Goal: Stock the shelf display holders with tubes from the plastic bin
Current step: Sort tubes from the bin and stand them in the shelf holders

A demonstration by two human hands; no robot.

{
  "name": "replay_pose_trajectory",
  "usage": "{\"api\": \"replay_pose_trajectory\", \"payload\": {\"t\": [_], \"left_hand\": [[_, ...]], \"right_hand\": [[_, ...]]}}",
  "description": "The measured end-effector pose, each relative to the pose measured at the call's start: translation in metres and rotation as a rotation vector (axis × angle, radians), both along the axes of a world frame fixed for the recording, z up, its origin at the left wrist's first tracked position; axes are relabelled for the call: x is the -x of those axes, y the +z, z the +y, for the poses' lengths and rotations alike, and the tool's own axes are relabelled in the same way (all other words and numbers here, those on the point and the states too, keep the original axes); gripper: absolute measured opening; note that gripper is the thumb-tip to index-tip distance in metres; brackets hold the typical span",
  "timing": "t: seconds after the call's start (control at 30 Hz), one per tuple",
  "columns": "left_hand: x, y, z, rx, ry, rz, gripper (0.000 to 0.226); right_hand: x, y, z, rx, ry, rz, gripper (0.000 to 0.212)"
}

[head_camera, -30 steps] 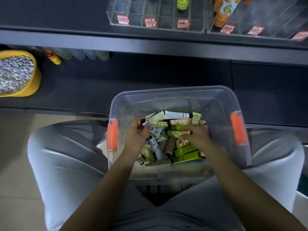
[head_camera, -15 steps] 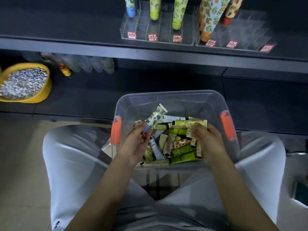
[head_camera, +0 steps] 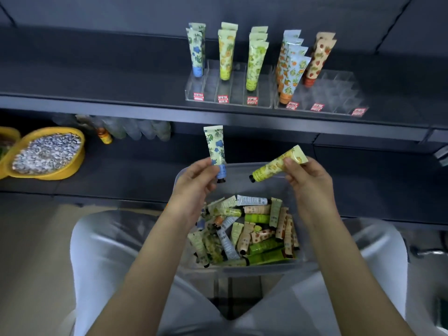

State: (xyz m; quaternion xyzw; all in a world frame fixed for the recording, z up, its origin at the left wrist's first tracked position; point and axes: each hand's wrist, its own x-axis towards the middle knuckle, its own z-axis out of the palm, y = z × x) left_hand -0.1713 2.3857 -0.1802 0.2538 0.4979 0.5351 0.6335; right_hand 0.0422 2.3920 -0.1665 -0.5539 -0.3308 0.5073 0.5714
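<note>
Blue-flowered tube [head_camera: 215, 151] is pinched by left hand [head_camera: 194, 187], yellow tube [head_camera: 276, 166] by right hand [head_camera: 310, 183].

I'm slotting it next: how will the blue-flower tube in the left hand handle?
Probably light: the left hand pinches the blue-flower tube near its cap, upright. Its flat crimped end suggests soft, dentable walls. Tall and narrow, it may tip outside the holder.

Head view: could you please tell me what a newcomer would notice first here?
Two tubes held up mid-frame: the left hand pinches a blue-flowered tube upright, the right hand holds a yellow tube tilted. Below them sits the clear plastic bin full of jumbled tubes; above, upright tubes stand in the shelf's clear holders.
</note>
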Motion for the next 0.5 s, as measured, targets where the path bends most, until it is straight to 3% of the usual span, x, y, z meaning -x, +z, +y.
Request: {"api": "replay_pose_trajectory", "payload": {"t": [0.2,0.33,0.5], "left_hand": [[0.026,0.04,0.05,-0.28,0.043,0.181,0.02],[0.044,0.065,0.094,-0.361,0.128,0.384,0.023],[0.054,0.081,0.14,-0.425,0.2,0.509,0.022]], "right_hand": [[0.014,0.03,0.03,-0.082,0.079,-0.029,0.013],[0.026,0.045,0.052,-0.125,0.11,-0.078,0.016],[0.043,0.068,0.081,-0.22,0.175,-0.119,0.016]]}}
